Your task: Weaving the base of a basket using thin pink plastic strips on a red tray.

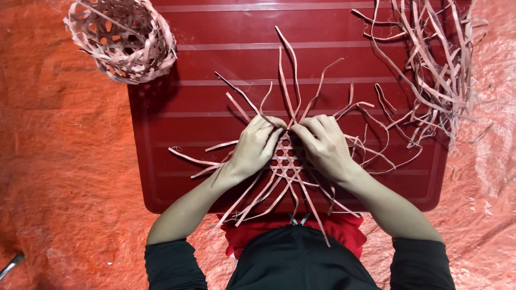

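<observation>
Both hands, left hand [255, 147] and right hand [322, 145], curled tight, pinching strips of a flat woven mat [285, 164] right under them on a red tray [215, 64]. Finished basket [121, 37] far up past the left hand; loose strips [435, 70] up past the right.

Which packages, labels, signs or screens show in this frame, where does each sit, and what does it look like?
None in view: no package, label, sign or screen.
What shows instead: the left hand and right hand pressing on a flat open weave of pale strips on a dark red ribbed board.
A finished woven basket sits at the board's top left corner.
</observation>
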